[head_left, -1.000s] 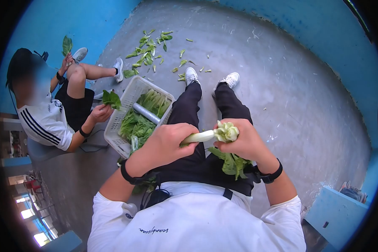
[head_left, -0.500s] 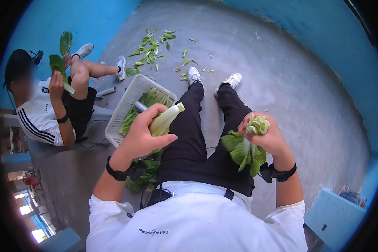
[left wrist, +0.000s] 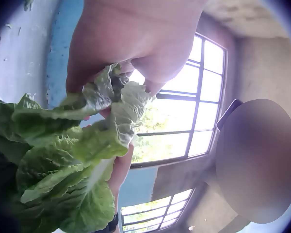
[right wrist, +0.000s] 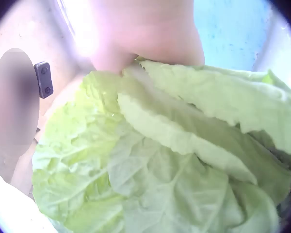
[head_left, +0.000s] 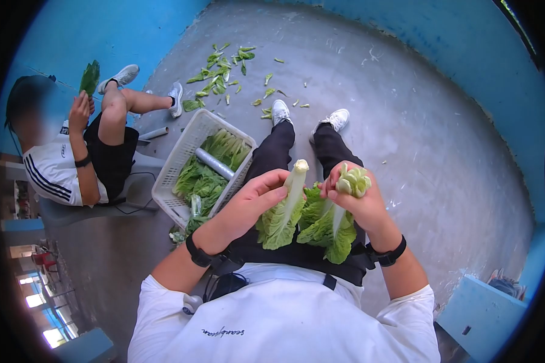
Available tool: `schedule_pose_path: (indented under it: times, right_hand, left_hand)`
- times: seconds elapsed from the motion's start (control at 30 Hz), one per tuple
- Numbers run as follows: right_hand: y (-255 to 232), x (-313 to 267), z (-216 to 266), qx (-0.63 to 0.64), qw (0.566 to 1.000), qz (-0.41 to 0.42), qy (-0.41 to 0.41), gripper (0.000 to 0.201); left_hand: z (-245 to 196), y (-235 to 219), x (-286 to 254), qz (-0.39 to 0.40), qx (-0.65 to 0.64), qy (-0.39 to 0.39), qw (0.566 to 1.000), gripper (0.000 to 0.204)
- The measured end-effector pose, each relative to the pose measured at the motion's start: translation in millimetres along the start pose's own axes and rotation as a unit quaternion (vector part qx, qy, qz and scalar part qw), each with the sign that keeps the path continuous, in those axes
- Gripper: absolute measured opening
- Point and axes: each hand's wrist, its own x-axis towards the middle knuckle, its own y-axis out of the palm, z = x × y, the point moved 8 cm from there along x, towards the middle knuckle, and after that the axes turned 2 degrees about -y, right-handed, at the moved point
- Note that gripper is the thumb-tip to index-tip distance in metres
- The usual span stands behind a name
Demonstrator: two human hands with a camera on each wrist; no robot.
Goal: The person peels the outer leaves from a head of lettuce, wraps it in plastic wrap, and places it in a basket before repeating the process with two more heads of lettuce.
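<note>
In the head view my left hand (head_left: 248, 206) holds a small leafy cabbage (head_left: 292, 202) by its side, thumb and fingers around the white stalk. Its cut base points up and the crinkled green leaf hangs down. My right hand (head_left: 369, 199) grips a bunch of cabbage leaves (head_left: 336, 233) just below the pale stalk ends (head_left: 353, 181), which cluster above the thumb. The two lots of greens hang side by side over my lap. Both wrist views are largely filled by leaves (left wrist: 92, 194), and my fingertips are partly hidden behind them.
A white plastic crate (head_left: 174, 158) at my left holds greens and a clear wrapped roll (head_left: 215, 163). Loose leaves (head_left: 215, 72) lie scattered on the grey floor (head_left: 418, 139) ahead. Another person (head_left: 82, 151) sits at the left, handling a leaf (head_left: 90, 77).
My left hand first moved left with the small cabbage, away from the right hand's bunch, then came back beside it. My right hand swung outward and returned. The seated person's hands came together.
</note>
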Motion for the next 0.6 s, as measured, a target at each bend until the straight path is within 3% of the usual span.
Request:
schedule_pose_path:
  times: [0.23, 0.33, 0.6]
  right_hand:
    - [5, 0, 4, -0.005, 1.000, -0.026, 0.013, 0.019]
    - [10, -1, 3, -0.027, 0.999, -0.036, 0.027, 0.026]
    - [21, -2, -2, -0.007, 0.998, -0.036, 0.047, 0.031]
  left_hand:
    - [13, 6, 5, 0.006, -0.029, -0.023, 0.999, 0.034]
    - [7, 12, 5, -0.011, 0.025, 0.032, 0.999, 0.027]
    - [1, 14, 5, -0.034, 0.101, 0.063, 0.992, 0.030]
